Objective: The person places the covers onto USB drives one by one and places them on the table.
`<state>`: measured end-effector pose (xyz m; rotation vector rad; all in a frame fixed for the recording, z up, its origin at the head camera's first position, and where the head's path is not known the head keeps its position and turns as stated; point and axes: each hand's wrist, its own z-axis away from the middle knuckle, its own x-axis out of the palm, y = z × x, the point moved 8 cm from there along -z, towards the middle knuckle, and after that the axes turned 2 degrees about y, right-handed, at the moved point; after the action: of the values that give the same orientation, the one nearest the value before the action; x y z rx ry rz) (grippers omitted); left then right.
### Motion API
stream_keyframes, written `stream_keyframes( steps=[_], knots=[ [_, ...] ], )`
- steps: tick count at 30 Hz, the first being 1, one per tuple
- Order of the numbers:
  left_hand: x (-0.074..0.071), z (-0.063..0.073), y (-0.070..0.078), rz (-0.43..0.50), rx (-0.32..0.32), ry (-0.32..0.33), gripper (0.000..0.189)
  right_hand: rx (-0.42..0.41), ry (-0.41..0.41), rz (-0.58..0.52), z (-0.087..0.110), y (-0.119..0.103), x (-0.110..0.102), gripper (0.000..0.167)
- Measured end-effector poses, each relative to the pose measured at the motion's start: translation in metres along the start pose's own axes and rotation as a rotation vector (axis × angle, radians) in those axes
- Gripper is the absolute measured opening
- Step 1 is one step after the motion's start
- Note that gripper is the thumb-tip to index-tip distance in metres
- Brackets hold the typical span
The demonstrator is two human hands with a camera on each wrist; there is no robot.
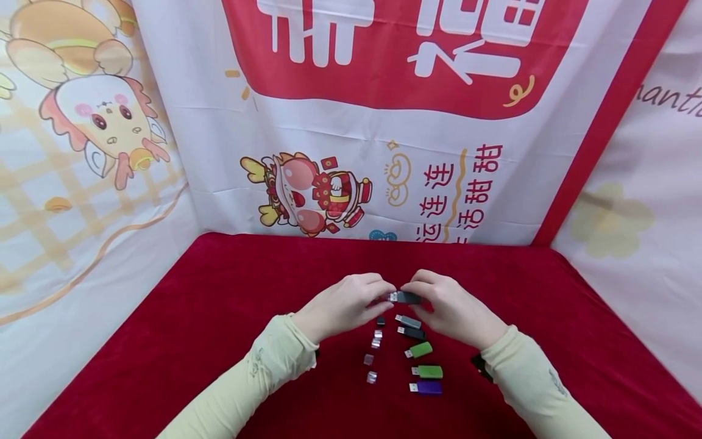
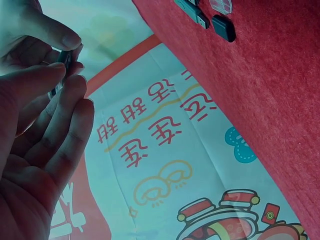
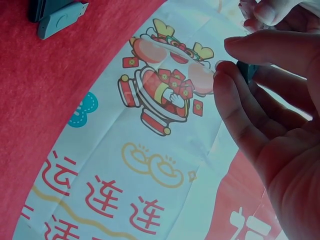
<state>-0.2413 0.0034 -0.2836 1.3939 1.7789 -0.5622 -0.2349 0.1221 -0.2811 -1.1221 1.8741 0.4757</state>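
Above the red cloth, my right hand [image 1: 457, 308] pinches a dark USB flash drive [image 1: 408, 297] between thumb and fingers, its metal plug pointing left. My left hand [image 1: 351, 305] meets it at the plug end, fingertips pinching a small clear cap [image 3: 248, 22] that is mostly hidden by the fingers. In the left wrist view the dark drive [image 2: 64, 62] shows edge-on among the fingers of both hands. Below the hands, a column of drives lies on the cloth: a grey one [image 1: 407, 321], a black one [image 1: 411, 333], two green ones [image 1: 426, 371] and a purple one [image 1: 425, 388].
Left of the drives, loose caps lie in a second column: a black cap [image 1: 381, 321] at the far end and several clear caps [image 1: 372, 377] nearer. Red cloth [image 1: 219, 341] covers the table. Printed white curtains [image 1: 208, 152] stand behind it and at both sides.
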Motion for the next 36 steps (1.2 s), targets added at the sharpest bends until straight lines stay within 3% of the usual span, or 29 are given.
stream_keyframes(
  steps=[7, 15, 27, 36],
  knots=[
    [0.0008, 0.0013, -0.0025, -0.049, -0.056, -0.013, 0.021, -0.02, 0.014, 0.003, -0.0004, -0.0011, -0.0003, 0.032],
    [-0.0004, 0.0013, -0.0037, -0.104, -0.07, -0.015, 0.018, -0.017, 0.016, 0.009, -0.0005, -0.0017, -0.0017, 0.031],
    [0.0022, 0.0018, -0.0056, -0.09, -0.088, -0.035, 0.017, -0.021, 0.02, 0.0, -0.0002, -0.0027, -0.0033, 0.032],
    [0.0015, 0.0008, -0.0057, -0.134, -0.088, -0.031, 0.016, -0.009, 0.048, -0.018, -0.0004, -0.0006, -0.0074, 0.035]
  ],
)
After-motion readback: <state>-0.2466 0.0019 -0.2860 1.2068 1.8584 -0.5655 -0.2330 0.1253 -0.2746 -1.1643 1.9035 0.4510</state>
